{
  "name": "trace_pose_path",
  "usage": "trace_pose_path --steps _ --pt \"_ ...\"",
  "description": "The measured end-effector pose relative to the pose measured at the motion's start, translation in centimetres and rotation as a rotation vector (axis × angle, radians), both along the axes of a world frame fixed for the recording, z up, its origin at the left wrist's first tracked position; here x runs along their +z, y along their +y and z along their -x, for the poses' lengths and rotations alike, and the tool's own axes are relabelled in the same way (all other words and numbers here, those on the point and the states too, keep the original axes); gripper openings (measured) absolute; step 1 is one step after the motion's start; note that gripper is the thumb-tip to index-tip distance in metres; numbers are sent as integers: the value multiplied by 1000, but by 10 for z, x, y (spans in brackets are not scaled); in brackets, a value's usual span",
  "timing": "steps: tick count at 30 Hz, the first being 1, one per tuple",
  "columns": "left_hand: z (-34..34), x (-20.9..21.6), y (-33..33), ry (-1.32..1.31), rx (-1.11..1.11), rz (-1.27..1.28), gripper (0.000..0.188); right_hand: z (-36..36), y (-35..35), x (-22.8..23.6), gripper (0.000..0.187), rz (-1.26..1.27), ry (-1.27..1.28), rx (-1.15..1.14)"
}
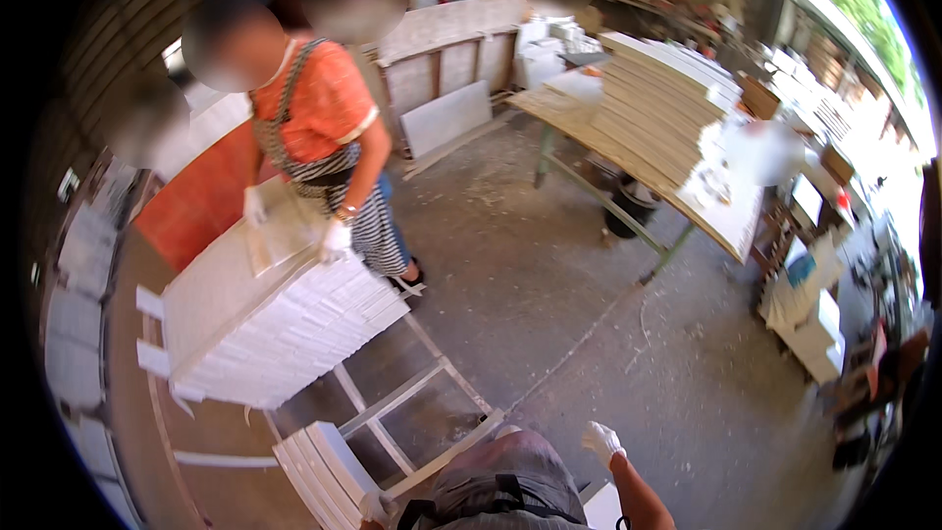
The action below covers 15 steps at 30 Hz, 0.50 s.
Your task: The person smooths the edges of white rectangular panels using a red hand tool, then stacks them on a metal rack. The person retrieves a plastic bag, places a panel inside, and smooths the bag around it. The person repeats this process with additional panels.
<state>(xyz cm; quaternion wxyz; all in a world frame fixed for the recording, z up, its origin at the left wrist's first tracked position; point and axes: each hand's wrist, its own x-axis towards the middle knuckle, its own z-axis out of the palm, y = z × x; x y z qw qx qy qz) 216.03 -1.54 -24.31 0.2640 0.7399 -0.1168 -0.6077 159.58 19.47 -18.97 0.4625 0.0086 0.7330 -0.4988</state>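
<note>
The small stack (322, 469) of white boards sits low by the person's left leg, next to the floor frame (397, 397). The left hand (377, 507), in a white glove, is at the stack's near edge and seems to touch it. Its fingers are too hidden to tell if they pinch a board. The right hand (601, 441) is up in the air, off to the other side, its fingers loosely bent, with nothing seen in them.

To do this well, the person would want both hands on the boards, flat and far apart, so none slide. Bent knees would help, as the stack is low. Feet should keep clear of the bars, which could trip someone. The helper (324, 83) has both hands at the big stack (280, 334), so bumping it would be bad.
</note>
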Motion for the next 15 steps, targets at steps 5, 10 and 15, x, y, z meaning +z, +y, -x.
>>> trace_pose_path --steps 5,10,15 --pt "20 -13 -85 31 -210 -28 31 -65 88 -4 47 -44 -50 -288" --pt "106 -31 -203 309 -368 -55 32 -160 152 17 59 -325 -38 -41" --pt "299 1 -192 332 -680 0 32 -213 198 -18 49 -577 99 81"
